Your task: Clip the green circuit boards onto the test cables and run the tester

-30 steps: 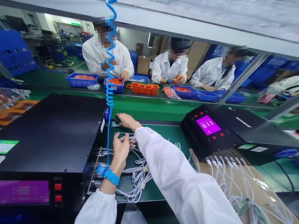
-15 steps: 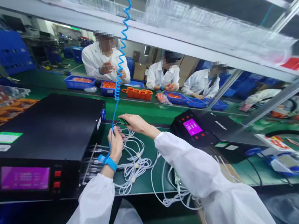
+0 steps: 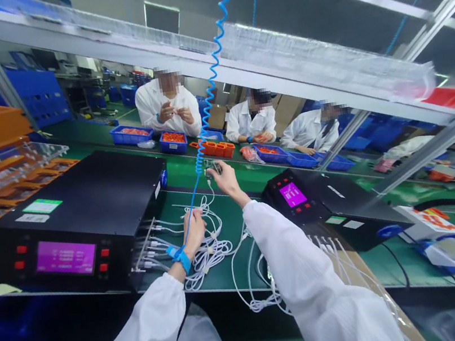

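My right hand point(image 3: 227, 181) is raised over the far side of the green bench, its fingers pinching a small circuit board point(image 3: 211, 167). A white cable plugged into the board hangs down toward the pile. Lower and to the left, my left hand point(image 3: 194, 228) has its fingers curled around a white cable; the fingertips are partly hidden. A blue wrist strap point(image 3: 179, 257) with a coiled blue cord point(image 3: 209, 90) is on my left wrist. Coiled white cables point(image 3: 212, 257) lie right beside this hand, several plugged into the black tester point(image 3: 75, 210).
A second black tester point(image 3: 334, 200) with a lit screen stands on the right. White cables point(image 3: 258, 305) hang over the bench's front edge. Across the line, co-workers point(image 3: 169, 105) sit behind blue bins point(image 3: 173, 143) and an orange tray point(image 3: 218, 149). A shelf point(image 3: 108, 57) spans overhead.
My right hand has lifted the circuit board away from my left hand, up and to the right. My left hand has lowered toward the cable pile. The camera view has shifted slightly.
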`<control>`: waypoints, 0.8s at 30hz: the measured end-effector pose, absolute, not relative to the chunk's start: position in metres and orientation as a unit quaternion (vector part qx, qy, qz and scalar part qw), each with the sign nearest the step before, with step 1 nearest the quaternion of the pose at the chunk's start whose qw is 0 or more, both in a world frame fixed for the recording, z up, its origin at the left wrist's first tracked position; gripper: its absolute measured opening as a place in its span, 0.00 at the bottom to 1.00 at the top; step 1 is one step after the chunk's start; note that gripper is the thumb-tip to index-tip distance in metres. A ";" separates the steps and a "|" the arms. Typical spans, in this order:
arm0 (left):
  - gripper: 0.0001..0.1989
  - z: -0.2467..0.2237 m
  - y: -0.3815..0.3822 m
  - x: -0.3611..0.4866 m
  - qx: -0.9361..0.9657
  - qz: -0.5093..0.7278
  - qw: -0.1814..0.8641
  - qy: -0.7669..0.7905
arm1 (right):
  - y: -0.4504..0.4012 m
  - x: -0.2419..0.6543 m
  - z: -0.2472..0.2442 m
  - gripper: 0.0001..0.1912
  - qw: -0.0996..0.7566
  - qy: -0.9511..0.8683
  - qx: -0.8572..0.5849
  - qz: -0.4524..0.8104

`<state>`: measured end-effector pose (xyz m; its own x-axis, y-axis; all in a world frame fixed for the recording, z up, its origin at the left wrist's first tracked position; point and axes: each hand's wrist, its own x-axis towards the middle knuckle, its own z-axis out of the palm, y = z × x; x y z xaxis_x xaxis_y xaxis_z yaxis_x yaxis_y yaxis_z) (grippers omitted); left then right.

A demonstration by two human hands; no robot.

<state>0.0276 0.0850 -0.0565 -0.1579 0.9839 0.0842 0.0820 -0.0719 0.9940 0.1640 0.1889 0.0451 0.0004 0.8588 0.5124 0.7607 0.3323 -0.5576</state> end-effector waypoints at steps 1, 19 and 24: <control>0.14 -0.053 0.087 0.028 0.491 0.538 0.422 0.540 | 0.185 0.164 0.045 0.18 0.433 -0.702 -0.559 0.088; 0.15 -0.034 0.094 0.026 0.503 0.522 0.547 0.418 | 0.167 0.171 0.073 0.29 0.595 -0.437 -0.496 0.456; 0.11 -0.040 0.089 0.019 0.413 0.577 0.551 0.439 | 0.168 0.190 0.107 0.28 0.631 -0.416 -0.483 0.442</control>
<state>0.0190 0.0894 -0.0405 -0.0507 0.9987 -0.0071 -0.2733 -0.0071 0.9619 0.1901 0.1684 0.1070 0.2622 0.9600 0.0980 -0.1566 0.1425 -0.9773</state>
